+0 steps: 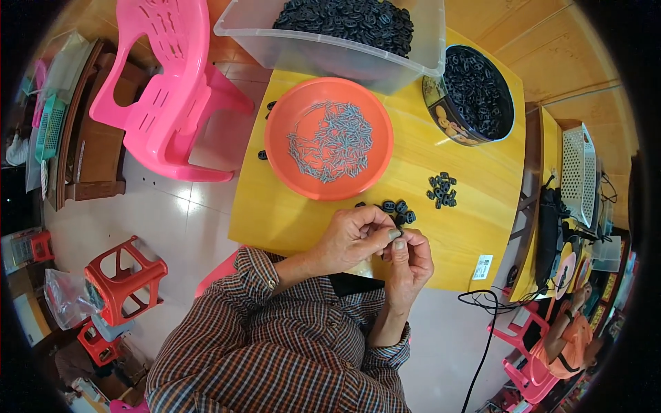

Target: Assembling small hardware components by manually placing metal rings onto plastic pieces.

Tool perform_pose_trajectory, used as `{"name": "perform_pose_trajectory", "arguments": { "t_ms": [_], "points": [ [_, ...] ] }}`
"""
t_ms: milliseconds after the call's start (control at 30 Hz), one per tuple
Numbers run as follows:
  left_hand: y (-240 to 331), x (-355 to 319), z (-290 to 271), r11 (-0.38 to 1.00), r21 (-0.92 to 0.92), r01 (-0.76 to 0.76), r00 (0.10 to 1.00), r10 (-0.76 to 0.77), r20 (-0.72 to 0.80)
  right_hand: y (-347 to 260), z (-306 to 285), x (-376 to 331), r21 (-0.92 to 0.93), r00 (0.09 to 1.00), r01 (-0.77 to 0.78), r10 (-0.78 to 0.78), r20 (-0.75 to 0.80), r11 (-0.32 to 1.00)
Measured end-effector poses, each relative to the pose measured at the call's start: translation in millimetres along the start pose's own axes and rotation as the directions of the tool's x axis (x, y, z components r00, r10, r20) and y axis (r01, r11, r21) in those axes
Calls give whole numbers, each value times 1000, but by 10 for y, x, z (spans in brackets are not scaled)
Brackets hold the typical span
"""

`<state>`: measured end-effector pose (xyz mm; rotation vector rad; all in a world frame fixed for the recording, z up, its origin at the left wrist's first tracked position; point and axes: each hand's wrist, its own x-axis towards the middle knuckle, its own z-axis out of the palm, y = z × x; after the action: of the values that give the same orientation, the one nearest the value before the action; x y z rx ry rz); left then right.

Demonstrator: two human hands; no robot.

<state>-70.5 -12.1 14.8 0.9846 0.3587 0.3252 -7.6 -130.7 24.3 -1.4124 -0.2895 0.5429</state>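
Observation:
My left hand (357, 237) and my right hand (409, 266) meet at the near edge of a yellow table (441, 234). The fingertips of both are pinched together around a small black plastic piece (399, 233), mostly hidden by the fingers. Just beyond them lie several loose black oval pieces (394, 206). To the right is a little heap of similar black pieces (442, 190). An orange-red bowl (281, 131), farther off to the left, contains many small grey screws (337, 141).
A clear plastic bin (275, 51) full of black pieces stands at the far edge. Beside it is a round tin (444, 117) of the same. A pink chair (155, 117) and red stool (124, 275) are left; a black cable (485, 337) hangs right. Another person (568, 341) sits far right.

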Motion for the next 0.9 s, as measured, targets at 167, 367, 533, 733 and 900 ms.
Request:
{"name": "perform_pose_trajectory", "arguments": {
  "t_ms": [167,367,533,733,900],
  "points": [
    [62,-12,-37,999,34,-7,998,5,62,17,-39,14,-4,999,15,-15,41,1000],
    [347,33,-260,571,782,-250,899,437,-32,-33,-41,10,-101,997,-43,36,-68,994],
    [417,149,-591,68,968,-241,771,619,149,-61,-37,19,-121,996,-47,38,-75,992],
    [426,135,-579,-75,978,-196,862,461,208,-14,-43,31,-175,996,-29,14,-85,984],
    [379,163,-577,-88,975,-203,867,447,221,10,-51,47,-191,996,-12,-6,-90,982]
  ]
}}
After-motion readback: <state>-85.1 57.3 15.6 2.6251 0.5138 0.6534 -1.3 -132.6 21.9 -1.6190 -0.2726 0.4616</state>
